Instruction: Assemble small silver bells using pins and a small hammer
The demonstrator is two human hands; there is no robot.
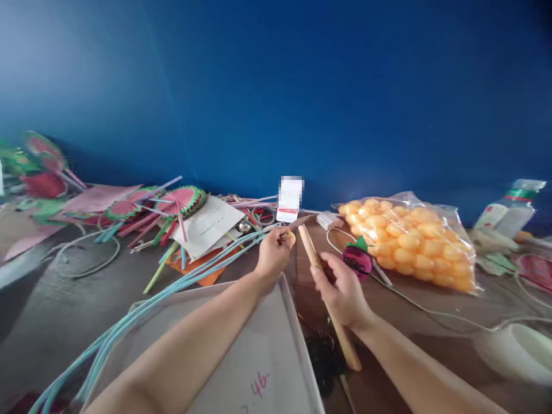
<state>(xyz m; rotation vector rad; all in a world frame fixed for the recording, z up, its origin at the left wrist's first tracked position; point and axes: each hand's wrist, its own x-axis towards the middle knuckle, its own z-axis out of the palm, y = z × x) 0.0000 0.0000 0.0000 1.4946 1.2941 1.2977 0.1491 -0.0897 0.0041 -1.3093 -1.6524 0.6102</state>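
Observation:
My left hand (272,253) is closed in a pinch on a small tool with a dark pointed blade (297,224) that reaches toward the tip of a wooden stick. My right hand (340,290) is wrapped around that long pale wooden stick (311,247), which runs from near the blade down past my wrist. Both hands hover over a brown table (397,356), close together. A pink strawberry-shaped ornament (357,259) lies just right of my right hand.
A grey cardboard tray (263,351) lies under my left arm, with long light-blue tubes (129,322) across it. Folded paper fans (181,201) and papers pile at the left. A clear bag of orange balls (414,241) sits right, near a bottle (509,210) and white cable (431,310).

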